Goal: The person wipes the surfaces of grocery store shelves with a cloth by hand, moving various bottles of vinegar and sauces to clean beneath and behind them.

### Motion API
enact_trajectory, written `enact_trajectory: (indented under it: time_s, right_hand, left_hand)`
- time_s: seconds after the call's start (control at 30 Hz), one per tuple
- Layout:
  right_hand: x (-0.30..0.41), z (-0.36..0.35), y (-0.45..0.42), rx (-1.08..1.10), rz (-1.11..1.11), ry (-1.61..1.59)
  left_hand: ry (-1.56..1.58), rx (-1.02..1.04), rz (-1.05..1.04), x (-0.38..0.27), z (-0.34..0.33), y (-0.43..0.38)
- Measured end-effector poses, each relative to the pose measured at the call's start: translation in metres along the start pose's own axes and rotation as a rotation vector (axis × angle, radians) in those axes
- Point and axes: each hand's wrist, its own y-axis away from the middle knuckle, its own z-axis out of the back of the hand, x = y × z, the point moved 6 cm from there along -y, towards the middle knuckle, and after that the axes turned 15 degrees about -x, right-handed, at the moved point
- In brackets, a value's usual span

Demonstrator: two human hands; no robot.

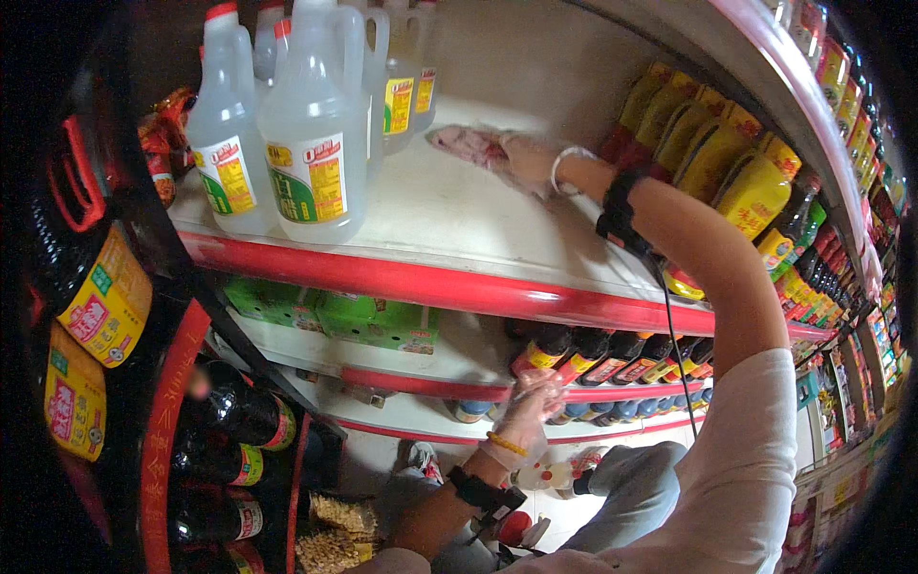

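My right hand reaches deep onto a white shelf and presses a pinkish patterned cloth flat against its surface. A white bracelet and a black wrist strap with a cable are on that arm. Left of the cloth stand several plastic jugs of clear liquid with red caps and handles. Lower down, my left hand is in a clear plastic glove, its fingers curled in with nothing visible in them. It hovers in front of the lower shelf's red edge, close to dark sauce bottles.
Yellow-packaged bottles line the shelf's right side. Green cartons sit on the shelf below. Large dark bottles fill a rack at left. Clear bottles with red caps stand on the floor near my legs.
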Motion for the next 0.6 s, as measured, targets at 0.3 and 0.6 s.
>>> enact_trajectory:
  time_s: [0.3,0.6]
  right_hand:
    - [-0.057,-0.065,-0.112,-0.013,0.015,0.015]
    - [0.013,-0.012,-0.027,0.170,0.019,-0.003]
  left_hand:
    - [-0.201,0.094,-0.047,0.018,-0.007,-0.011]
    - [-0.269,0.033,-0.049,0.024,-0.001,-0.011]
